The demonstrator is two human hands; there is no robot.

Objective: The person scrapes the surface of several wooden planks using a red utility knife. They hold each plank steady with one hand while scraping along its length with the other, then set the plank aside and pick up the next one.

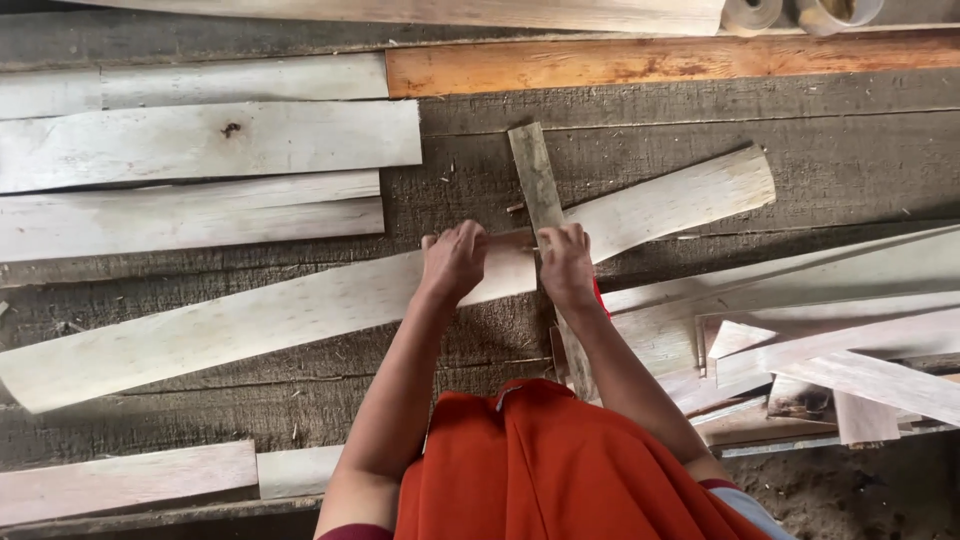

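A long pale plank (250, 320) lies slanted across the dark workbench (700, 140), from lower left to upper right. A narrow wooden strip (535, 175) crosses it upright near the middle. My left hand (455, 262) presses down on the plank just left of the strip, fingers curled over the plank's far edge. My right hand (565, 262) rests where strip and plank cross, fingers bent, and seems to pinch something small; what it is stays hidden. My orange garment (560, 470) covers the strip's near end.
Pale boards (200, 140) are stacked at the upper left, and an orange-brown board (650, 60) lies along the back. Offcuts (830, 360) pile up at the right. More boards (120, 480) lie at the near left. Rolls (750, 12) sit at the top right.
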